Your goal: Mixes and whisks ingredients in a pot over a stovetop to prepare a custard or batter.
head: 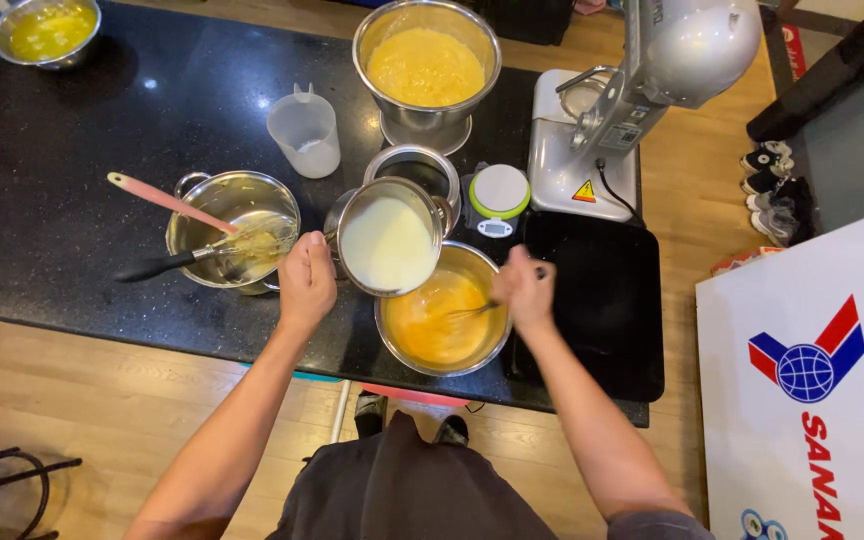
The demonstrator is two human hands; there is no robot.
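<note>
My left hand (307,280) grips the handle of a small steel saucepan (389,240) filled with white liquid, held tilted over a steel bowl (442,320) of orange-yellow mixture at the counter's near edge. My right hand (525,290) holds a whisk (472,310) whose wires are down in that mixture.
On the black counter (102,150): a steel pot (232,228) holding a pink spatula (167,203) and a black-handled whisk, a plastic measuring jug (305,132), a large bowl (427,70) of yellow batter, a small bowl (47,30) far left, a kitchen scale (498,198), a stand mixer (642,90), a black tray (602,300).
</note>
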